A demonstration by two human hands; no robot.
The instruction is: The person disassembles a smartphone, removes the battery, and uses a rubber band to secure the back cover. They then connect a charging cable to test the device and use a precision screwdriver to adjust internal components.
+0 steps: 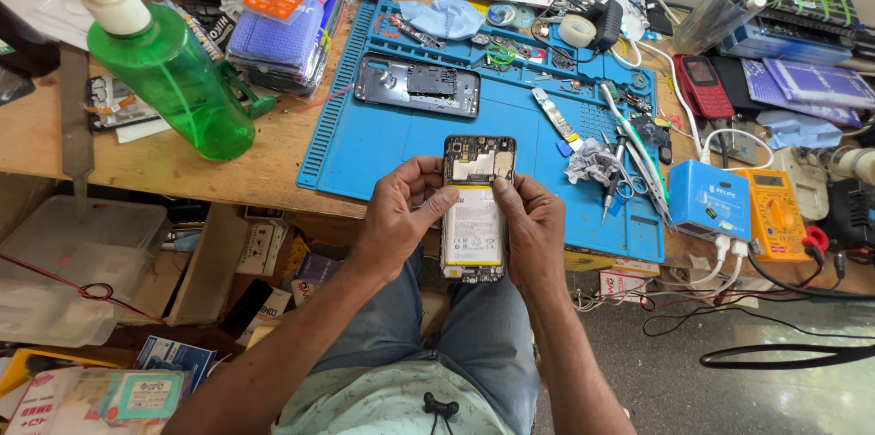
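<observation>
Opened phone (476,207), gripped by left hand (401,212) and right hand (533,225) off the blue mat (383,148) edge, could drop if thumb pressure slips

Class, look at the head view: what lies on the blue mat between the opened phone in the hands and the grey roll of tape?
In the head view, a white-handled tool lies on the blue mat between the opened phone and tape roll.

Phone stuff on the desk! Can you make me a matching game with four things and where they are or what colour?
Things:
1. opened phone
2. bottle
3. red phone
4. meter

Matches:
A. green, left on the desk
B. yellow, at the right edge of the desk
C. held in both hands
D. right of the blue mat

Pairs: 1-C, 2-A, 3-D, 4-B
</observation>
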